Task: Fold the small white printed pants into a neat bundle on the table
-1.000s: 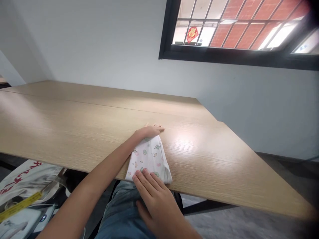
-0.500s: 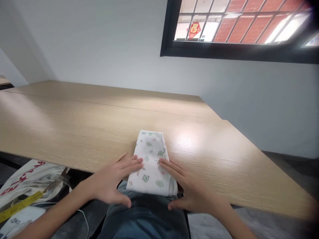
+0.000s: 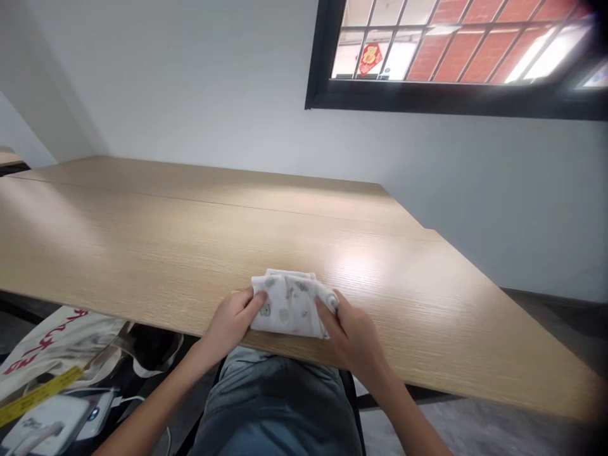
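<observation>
A small white cloth (image 3: 289, 304) printed with little green and pink figures lies folded near the front edge of a long wooden table (image 3: 142, 234). My left hand (image 3: 232, 320) pinches its left side with fingers closed on the fabric. On the right, my right hand (image 3: 349, 332) grips the other side, the near part of the cloth lifted and doubled toward the far part. Both hands rest at the table's front edge, above my lap in blue jeans (image 3: 275, 405).
A white bag with red lettering (image 3: 52, 339), a yellow tape strip (image 3: 35, 392) and a white device with a cable (image 3: 57, 421) lie on the floor at the lower left. A grey wall and a dark-framed window (image 3: 456, 57) stand behind the table.
A second ago my left hand reached over the cloth's far end. Both hands then lay flat on the long cloth, and now they pinch its sides and have folded it to about half length.
</observation>
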A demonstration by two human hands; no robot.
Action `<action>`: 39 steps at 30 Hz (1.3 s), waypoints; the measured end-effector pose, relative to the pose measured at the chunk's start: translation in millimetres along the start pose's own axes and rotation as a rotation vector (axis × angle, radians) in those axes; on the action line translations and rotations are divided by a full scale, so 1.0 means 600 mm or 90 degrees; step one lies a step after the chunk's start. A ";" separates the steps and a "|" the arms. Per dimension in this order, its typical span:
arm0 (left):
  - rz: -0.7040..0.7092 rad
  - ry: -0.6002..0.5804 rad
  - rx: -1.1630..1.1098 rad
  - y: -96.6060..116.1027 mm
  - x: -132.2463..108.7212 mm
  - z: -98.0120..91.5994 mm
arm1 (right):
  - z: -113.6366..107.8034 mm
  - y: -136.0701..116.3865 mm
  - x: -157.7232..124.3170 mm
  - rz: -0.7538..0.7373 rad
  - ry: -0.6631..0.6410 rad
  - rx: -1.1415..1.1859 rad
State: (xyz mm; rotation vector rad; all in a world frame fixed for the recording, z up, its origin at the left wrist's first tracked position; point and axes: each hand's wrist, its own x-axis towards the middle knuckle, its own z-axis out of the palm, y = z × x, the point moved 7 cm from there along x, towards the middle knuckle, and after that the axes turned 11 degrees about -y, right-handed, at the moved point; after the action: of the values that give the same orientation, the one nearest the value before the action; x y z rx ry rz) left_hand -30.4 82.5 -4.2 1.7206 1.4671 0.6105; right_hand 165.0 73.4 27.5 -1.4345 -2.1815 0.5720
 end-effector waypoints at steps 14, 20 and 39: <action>-0.033 0.168 0.291 0.088 0.017 0.025 | 0.000 -0.056 0.034 -0.040 0.263 -0.255; -0.007 0.034 0.341 0.039 0.014 0.030 | 0.024 0.005 0.033 0.018 0.011 -0.205; 0.005 0.000 0.152 0.070 0.027 0.003 | 0.039 -0.010 -0.029 0.136 0.019 0.008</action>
State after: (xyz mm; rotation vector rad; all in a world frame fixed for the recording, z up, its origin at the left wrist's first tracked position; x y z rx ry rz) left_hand -0.3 96.5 26.2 1.9076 1.5871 0.4530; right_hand 152.8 53.1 9.5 -1.6714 -2.0113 0.6311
